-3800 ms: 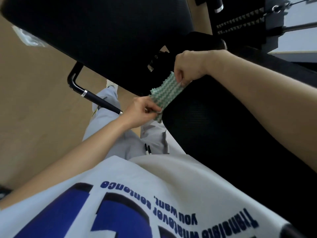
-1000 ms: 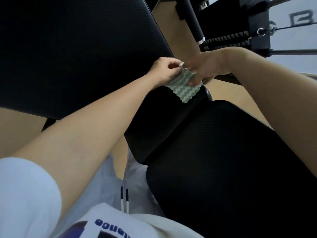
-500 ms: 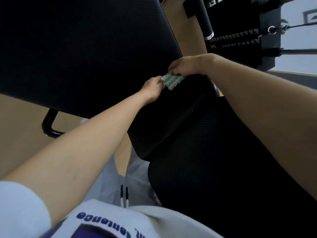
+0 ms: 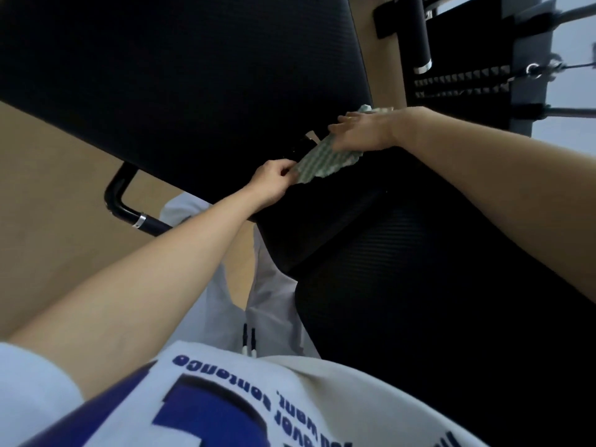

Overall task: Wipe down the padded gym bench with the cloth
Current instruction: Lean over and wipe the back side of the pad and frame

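Both arms reach forward; left hand (image 4: 273, 182) pinches the cloth (image 4: 322, 163), right hand (image 4: 358, 131) presses flat.

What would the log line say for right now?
left hand pinches cloth corner | right hand presses cloth, fingers straight | cloth lies on bench pad

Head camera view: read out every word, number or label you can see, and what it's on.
"sentence": blue print, upside down, on the white T-shirt.
"want,": same print, next line.
Remaining shirt words and the big blue figure: cropped, unreadable.
No readable text on the padded gym bench or the weight machine.
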`<state>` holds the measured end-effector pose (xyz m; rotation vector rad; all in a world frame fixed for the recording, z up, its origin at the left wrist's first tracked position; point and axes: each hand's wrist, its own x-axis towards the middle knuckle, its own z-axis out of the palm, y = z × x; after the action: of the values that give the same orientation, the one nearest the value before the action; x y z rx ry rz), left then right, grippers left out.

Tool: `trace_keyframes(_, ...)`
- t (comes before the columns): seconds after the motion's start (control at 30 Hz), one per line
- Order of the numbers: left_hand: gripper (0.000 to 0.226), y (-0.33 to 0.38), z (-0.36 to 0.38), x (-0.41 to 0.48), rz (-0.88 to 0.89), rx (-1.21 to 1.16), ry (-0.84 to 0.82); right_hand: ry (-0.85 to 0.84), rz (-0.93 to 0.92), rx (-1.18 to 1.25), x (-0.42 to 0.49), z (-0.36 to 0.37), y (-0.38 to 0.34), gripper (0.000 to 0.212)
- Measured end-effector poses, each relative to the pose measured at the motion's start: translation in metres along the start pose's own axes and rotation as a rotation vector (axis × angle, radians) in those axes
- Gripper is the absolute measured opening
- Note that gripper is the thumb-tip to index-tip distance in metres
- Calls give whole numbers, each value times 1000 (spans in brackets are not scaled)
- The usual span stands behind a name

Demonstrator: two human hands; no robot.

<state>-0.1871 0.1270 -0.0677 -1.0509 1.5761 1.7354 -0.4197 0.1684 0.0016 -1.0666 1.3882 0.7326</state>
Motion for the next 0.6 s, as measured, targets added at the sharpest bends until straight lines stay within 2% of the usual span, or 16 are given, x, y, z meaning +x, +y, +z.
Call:
trace_keyframes(0.1,37,5,4,5,49,-68,-10,16,85,-97,9,-4,-15,76)
trace_keyframes(0.17,35,-1,4,2,42,-82,-20,28,180,-184,18,-1,-35,76)
trace_keyframes(0.23,31,-17,4,-4,6,-81,-6,39,194,-264,24,8,-56,72)
trace_keyframes(0.43,29,-66,0,-36,-53,-129,52,70,81,-342,36,49,-98,65)
trace_keyframes(0.5,34,-80,2,-49,-94,-215,99,48,29,-329,38,53,-117,66)
trace_keyframes(0.6,20,-97,7,-72,-199,-385,124,16,-70,-353,38,70,-150,63)
